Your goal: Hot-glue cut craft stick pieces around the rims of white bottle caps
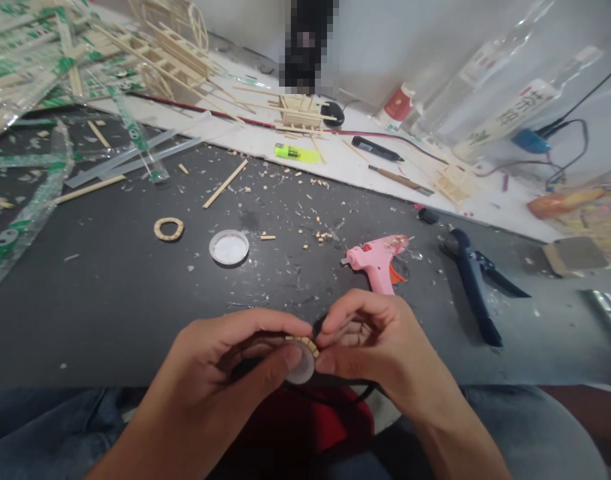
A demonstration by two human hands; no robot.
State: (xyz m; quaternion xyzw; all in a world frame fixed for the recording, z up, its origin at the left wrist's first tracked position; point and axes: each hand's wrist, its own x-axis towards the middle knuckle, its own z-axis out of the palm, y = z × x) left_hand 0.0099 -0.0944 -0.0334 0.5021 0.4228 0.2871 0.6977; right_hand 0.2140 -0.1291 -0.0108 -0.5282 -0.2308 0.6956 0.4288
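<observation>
My left hand (240, 353) pinches a small round whitish cap (301, 368) between thumb and fingers, just off the table's front edge. Short wooden pieces (309, 344) line the upper part of the cap's rim. At the rim's right side, my right hand (370, 340) has its thumb and fingertips closed at the end of that row; whether a loose piece is between them is hidden. Beyond the hands lie a ring of wooden pieces (169, 220), a white round lid (229, 247) and a pink hot glue gun (378, 260).
Blue-handled cutters (473, 287) lie to the right. Wood scraps (324, 237) and a stick (225, 183) are scattered mid-table. Farther back are a yellow-green lighter (295, 153), a black pen (377, 148) and a wooden model (300, 112). Plastic-wrapped sticks (30, 60) pile up at left.
</observation>
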